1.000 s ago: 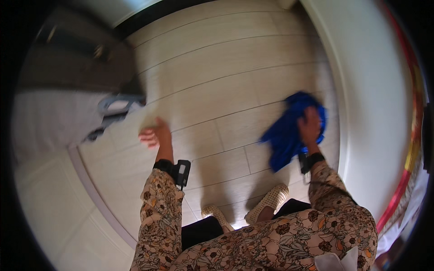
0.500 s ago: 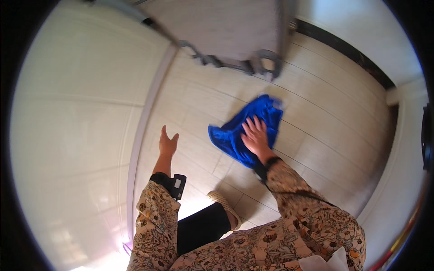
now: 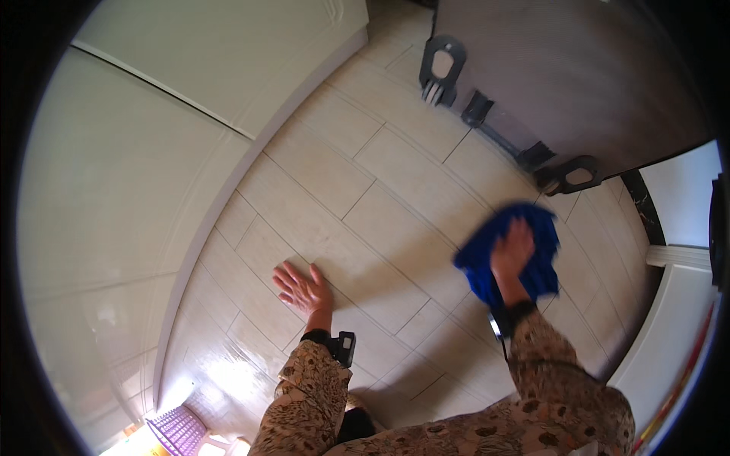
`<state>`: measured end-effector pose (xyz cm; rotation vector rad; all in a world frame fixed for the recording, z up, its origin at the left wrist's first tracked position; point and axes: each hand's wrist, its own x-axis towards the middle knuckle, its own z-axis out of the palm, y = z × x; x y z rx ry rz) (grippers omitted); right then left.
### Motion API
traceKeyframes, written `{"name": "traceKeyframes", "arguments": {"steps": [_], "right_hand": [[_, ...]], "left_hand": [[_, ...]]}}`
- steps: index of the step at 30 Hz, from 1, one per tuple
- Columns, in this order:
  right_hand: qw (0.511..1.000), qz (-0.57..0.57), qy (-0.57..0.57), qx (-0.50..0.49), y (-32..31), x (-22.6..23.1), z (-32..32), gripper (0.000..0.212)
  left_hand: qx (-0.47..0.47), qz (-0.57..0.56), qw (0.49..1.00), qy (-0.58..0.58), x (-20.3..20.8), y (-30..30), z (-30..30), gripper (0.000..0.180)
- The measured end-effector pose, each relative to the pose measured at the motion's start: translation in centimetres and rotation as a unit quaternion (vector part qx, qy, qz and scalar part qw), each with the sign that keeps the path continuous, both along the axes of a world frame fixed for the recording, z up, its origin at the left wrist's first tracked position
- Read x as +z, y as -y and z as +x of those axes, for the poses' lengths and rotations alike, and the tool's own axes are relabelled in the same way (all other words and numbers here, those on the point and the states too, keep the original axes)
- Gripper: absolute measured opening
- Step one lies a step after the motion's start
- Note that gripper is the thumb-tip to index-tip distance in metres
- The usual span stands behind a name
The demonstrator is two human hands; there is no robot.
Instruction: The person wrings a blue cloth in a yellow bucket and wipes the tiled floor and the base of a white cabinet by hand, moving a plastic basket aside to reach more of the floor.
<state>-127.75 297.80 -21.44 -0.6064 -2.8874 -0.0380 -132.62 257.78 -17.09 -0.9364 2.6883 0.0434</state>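
A blue cloth lies crumpled on the tiled floor. On top of it my right hand presses down with its palm, the fingers stretched out and somewhat smeared by motion. Part of the cloth is hidden beneath that hand and wrist. To the left, apart from the cloth, my left hand rests open on the bare tiles with its fingers spread. Each wrist wears a black band with a small device.
A dark grey-brown suitcase with wheels stands at the upper right, close beyond the cloth. White cabinet fronts line the left side. A purple basket sits at the lower left. White door panelling borders the right.
My view has swung, so the suitcase now appears farther right. My left hand, earlier raised with thumb and fingers apart, is down on the floor. The right hand stays on the cloth.
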Motion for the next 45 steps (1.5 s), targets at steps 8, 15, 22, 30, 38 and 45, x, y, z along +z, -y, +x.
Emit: {"name": "traceKeyframes", "arguments": {"steps": [8,15,22,30,38,45], "right_hand": [[0.986,-0.118,0.012,0.119,14.4,-1.4,-29.2,0.056],[0.989,-0.124,-0.031,0.075,18.6,-2.1,-39.1,0.055],[0.879,-0.24,0.013,0.411,29.7,1.6,-32.6,0.048],[0.935,-0.206,0.072,0.28,7.1,2.0,-1.1,0.05],[0.982,0.076,-0.037,-0.167,-2.7,-2.3,-0.2,0.041],[0.909,-0.297,-0.088,0.278,29.1,3.3,-12.0,0.041]], "left_hand": [[-0.023,0.02,1.0,0.009,-1.0,1.1,0.3,0.079],[-0.021,0.041,0.999,0.013,-1.3,0.8,0.3,0.083],[-0.046,-0.018,0.998,-0.037,-3.0,1.8,0.6,0.082],[-0.033,0.016,0.999,-0.033,-1.5,1.3,0.6,0.073],[-0.041,-0.011,0.999,-0.034,-2.8,1.1,0.8,0.072],[-0.103,-0.228,0.965,-0.083,-9.7,7.7,0.3,0.064]]}}
